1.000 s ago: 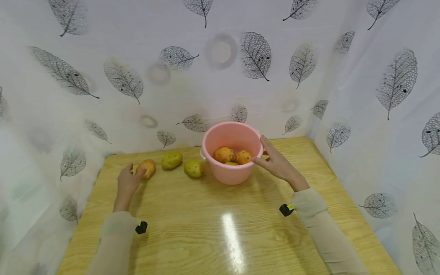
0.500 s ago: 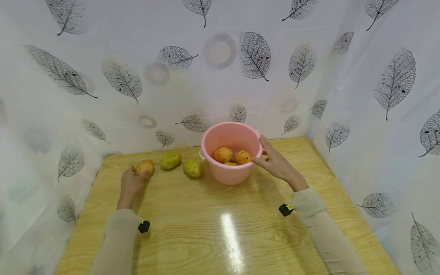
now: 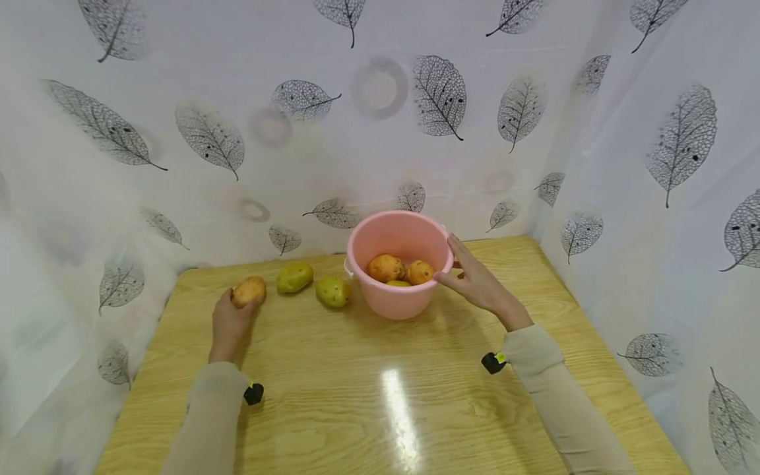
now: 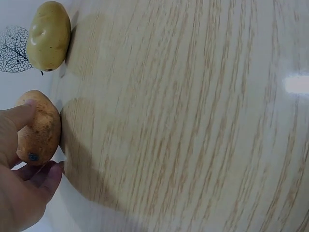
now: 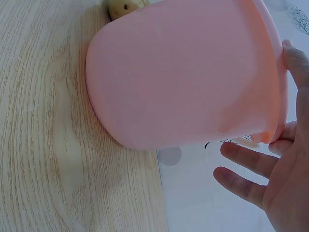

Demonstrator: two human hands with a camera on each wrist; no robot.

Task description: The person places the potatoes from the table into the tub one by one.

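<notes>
Holding a brown potato at the far left of the desk, our left hand has its thumb and fingers curled around it, as the left wrist view shows. Just to the right of it lie two greenish potatoes, near each other but apart, and the second one sits close beside the pink bucket. Our right hand is on the right side of this bucket, with the thumb on the rim and the fingers spread and straight behind it; from the right wrist view we see these fingers do not close around the wall. Inside the bucket we see two orange-brown potatoes and a bit of a green one. Leaf-patterned curtains stand behind the desk and at both its sides.
</notes>
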